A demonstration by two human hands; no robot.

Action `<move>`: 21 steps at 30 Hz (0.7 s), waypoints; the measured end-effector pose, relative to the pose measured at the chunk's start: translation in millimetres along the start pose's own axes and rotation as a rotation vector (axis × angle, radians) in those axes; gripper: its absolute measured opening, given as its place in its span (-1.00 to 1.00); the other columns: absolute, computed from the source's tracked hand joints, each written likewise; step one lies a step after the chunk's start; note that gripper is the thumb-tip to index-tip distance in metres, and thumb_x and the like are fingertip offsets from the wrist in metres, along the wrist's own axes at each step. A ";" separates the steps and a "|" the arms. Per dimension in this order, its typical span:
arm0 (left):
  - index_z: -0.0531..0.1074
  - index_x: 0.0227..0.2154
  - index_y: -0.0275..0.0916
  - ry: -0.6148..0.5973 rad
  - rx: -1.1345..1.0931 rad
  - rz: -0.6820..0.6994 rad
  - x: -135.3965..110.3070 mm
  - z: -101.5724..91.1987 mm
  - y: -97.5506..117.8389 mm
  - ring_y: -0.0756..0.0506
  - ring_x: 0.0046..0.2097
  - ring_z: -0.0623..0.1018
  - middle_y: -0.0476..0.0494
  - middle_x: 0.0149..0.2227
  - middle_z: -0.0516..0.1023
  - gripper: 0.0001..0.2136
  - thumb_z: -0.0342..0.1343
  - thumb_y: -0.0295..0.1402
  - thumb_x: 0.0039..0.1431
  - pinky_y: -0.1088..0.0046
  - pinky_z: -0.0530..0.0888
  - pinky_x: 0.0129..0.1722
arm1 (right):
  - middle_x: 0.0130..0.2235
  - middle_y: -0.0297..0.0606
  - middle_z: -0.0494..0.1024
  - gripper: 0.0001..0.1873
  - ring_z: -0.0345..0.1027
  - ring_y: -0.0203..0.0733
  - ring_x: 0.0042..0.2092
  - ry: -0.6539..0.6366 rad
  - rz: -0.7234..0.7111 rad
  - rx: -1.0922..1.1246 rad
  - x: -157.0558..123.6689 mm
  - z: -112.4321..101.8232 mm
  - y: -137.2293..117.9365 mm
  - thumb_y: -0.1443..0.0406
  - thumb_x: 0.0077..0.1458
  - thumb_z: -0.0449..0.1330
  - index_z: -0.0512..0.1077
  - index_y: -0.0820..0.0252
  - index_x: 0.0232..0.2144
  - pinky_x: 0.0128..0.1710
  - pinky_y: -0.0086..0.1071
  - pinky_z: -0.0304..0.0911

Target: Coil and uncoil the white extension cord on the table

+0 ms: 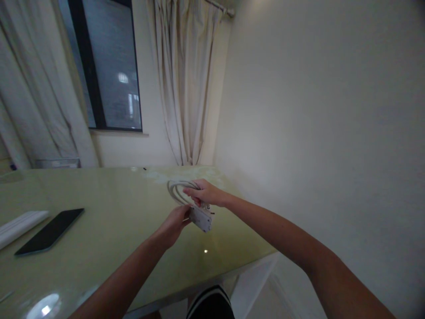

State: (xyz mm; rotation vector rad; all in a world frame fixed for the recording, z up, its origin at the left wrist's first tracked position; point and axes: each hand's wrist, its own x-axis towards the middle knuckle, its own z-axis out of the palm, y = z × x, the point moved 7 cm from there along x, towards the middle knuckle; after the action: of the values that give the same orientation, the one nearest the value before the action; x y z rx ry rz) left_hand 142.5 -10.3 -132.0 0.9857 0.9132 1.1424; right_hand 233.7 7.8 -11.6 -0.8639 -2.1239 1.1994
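Note:
Over the table, my left hand is closed on the near-left end of a white power strip. Its narrow end faces me, tilted down to the right. A light grey cable, coiled in several loops, extends to the left above the strip. My right hand grips the gathered loops just above the strip, with its thumb pointing left. Some of the cable and the strip's far side are hidden behind the fingers.
The glossy yellow-green table has its near edge just below my arms. To the left lie a dark flat tablet-like slab and a long white object. A wall borders the right side; curtains hang behind.

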 end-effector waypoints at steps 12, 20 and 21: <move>0.33 0.00 -0.16 0.232 0.282 0.274 -4.6 -38.2 48.8 -0.23 -0.09 0.64 -0.34 0.07 0.56 -0.31 0.38 0.18 -0.04 0.27 0.57 -0.22 | -0.69 -0.66 0.06 -0.39 -0.22 -0.50 -0.68 0.057 -0.028 0.460 -1.5 -16.0 -4.3 -0.15 0.02 0.44 0.22 0.11 -0.52 -0.75 -0.53 -0.25; 0.32 -0.39 -0.17 0.070 0.208 0.455 -14.6 -31.1 90.7 -0.04 -0.54 0.49 0.14 -0.64 0.33 -0.51 0.19 0.20 0.20 0.32 0.60 -0.32 | -0.64 -0.53 0.33 -0.45 0.31 -0.37 -0.60 -0.030 -0.010 0.414 7.2 -32.2 -14.3 -0.09 -0.05 0.48 0.36 0.18 -0.46 -0.57 -0.49 0.28; 0.32 -0.39 -0.16 0.074 0.274 0.468 -18.3 -30.0 97.5 -0.03 -0.58 0.46 0.16 -0.66 0.30 -0.53 0.17 0.18 0.24 0.36 0.58 -0.40 | -0.59 -0.50 0.39 -0.46 0.38 -0.34 -0.56 -0.076 0.021 0.353 9.1 -33.8 -18.4 -0.06 -0.09 0.51 0.40 0.20 -0.42 -0.52 -0.46 0.35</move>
State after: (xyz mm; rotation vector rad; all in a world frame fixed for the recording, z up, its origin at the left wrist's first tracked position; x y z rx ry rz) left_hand 82.7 -11.3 -47.4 1.4406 0.9407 1.4764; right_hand 247.2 25.2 21.2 -0.6909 -1.8806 1.5788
